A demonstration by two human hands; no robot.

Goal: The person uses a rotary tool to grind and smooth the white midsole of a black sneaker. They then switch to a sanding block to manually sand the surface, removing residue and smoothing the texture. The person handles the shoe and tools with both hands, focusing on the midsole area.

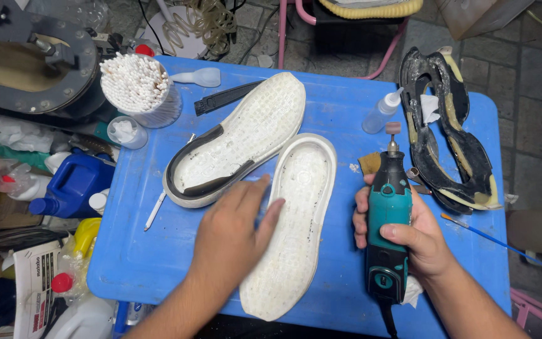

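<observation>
1. While the left hand [233, 232] lies flat and open, its fingers rest on the near white sole [296, 226], which lies lengthwise in the middle of the blue table [151, 251]; the palm sits on the sole's left edge.
2. The right hand [409, 235] is closed around a teal rotary tool [388, 220], held upright just right of that sole; its small pinkish grinding tip [393, 129] points away from the person.
3. A second white sole [239, 138], with a dark strip along one edge, lies tilted just beyond the first, touching it.
4. Two dark worn insoles [450, 125] lie at the table's right edge; a small squeeze bottle [382, 112] stands near them.
5. A cup of cotton swabs [138, 88] stands at the far left corner; a blue jug [73, 185] sits off the table's left side.
</observation>
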